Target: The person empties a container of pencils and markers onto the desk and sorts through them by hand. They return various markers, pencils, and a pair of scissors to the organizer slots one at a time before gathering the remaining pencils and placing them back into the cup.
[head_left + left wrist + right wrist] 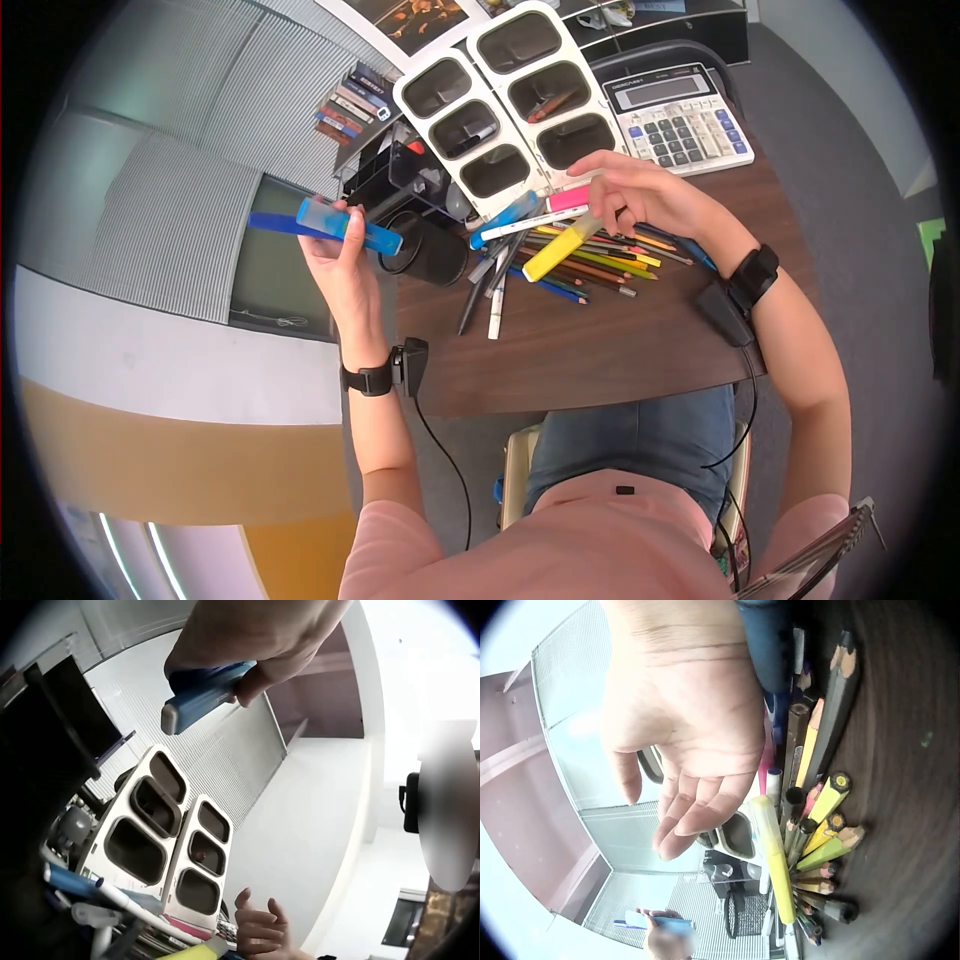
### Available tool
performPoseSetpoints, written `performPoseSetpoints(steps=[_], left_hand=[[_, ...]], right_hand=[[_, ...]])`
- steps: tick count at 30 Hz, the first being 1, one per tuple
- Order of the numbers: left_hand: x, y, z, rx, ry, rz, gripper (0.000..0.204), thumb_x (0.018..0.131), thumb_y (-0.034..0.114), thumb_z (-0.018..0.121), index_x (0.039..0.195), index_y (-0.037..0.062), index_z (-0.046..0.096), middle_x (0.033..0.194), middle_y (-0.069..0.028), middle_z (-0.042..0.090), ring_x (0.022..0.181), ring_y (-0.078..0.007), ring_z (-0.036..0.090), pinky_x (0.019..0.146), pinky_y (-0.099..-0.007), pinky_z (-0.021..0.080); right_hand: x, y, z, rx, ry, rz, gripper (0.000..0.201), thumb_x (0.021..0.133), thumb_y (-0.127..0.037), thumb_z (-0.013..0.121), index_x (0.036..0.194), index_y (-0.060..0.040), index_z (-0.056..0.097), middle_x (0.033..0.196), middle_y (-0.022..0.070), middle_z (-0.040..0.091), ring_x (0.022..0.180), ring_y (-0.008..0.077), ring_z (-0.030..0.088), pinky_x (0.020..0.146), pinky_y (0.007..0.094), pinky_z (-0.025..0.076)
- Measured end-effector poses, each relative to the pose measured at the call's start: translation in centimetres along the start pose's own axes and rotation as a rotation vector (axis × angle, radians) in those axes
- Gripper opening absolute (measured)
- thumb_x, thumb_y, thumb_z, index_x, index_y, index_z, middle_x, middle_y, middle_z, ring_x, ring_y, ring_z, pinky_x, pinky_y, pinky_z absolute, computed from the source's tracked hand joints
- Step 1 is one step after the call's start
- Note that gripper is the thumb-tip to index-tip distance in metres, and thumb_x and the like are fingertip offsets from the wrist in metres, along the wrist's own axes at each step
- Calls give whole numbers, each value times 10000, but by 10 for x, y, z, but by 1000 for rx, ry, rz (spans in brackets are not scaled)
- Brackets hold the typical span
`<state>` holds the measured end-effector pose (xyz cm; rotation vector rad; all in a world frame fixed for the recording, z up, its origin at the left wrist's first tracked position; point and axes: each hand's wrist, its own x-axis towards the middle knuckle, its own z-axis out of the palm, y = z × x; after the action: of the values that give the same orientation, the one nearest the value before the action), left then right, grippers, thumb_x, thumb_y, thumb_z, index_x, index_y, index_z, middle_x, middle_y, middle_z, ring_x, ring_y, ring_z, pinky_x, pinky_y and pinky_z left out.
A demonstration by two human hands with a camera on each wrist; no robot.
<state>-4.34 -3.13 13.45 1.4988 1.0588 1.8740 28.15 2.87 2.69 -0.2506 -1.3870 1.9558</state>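
Raised at the left of the table, my left hand (343,275) pinches a light blue highlighter (375,236) together with a darker blue pen (272,222). In the left wrist view the blue highlighter (199,705) points out past the thumb. My right hand (655,195) hovers at the pile with its fingers loosely bent and nothing in the palm. Under its fingertips lies a yellow highlighter (556,252) with a clear cap. Beside that are a pink highlighter (567,199), another blue highlighter (508,218) and colored pencils (610,268).
Behind the pile stands a white organizer (483,75) with several dark compartments, some holding pens. A calculator (680,120) sits at its right. A black mesh pen cup (438,258) is near the left table edge. The brown tabletop (600,350) extends toward the person.
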Motion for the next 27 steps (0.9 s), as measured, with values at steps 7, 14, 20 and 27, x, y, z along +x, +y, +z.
performPoseSetpoints(steps=[7, 14, 20, 27], left_hand=[[7, -35, -29, -126, 74, -10, 357, 804, -90, 649, 1063, 58, 453, 949, -57, 523, 902, -157, 533, 934, -320, 448], [5, -40, -14, -101, 102, 46, 277, 886, 4, 596, 1113, 46, 442, 944, -55, 519, 977, -176, 532, 932, -318, 436], [5, -29, 22, 73, -200, 136, 404, 858, 7, 613, 1221, 39, 438, 1179, -143, 543, 1157, -213, 501, 1030, -359, 352], [33, -30, 67, -110, -275, 125, 377, 834, -62, 606, 1151, 62, 443, 1146, -112, 523, 1224, -225, 445, 1004, -363, 372]], right_hand=[[1, 1, 0, 6, -7, -14, 469, 941, -368, 468, 1289, -55, 453, 854, 67, 599, 731, 138, 604, 535, 215, 462], [0, 0, 5, 5, 28, -5, 480, 943, -351, 461, 1286, -16, 435, 821, 55, 575, 694, 123, 576, 496, 210, 447], [2, 1, 3, 3, 22, 6, 478, 942, -352, 467, 1286, -22, 436, 824, 56, 575, 698, 124, 576, 501, 210, 448], [1, 0, 3, 16, 27, 15, 466, 941, -350, 473, 1274, -25, 444, 818, 56, 574, 702, 130, 576, 510, 221, 452]])
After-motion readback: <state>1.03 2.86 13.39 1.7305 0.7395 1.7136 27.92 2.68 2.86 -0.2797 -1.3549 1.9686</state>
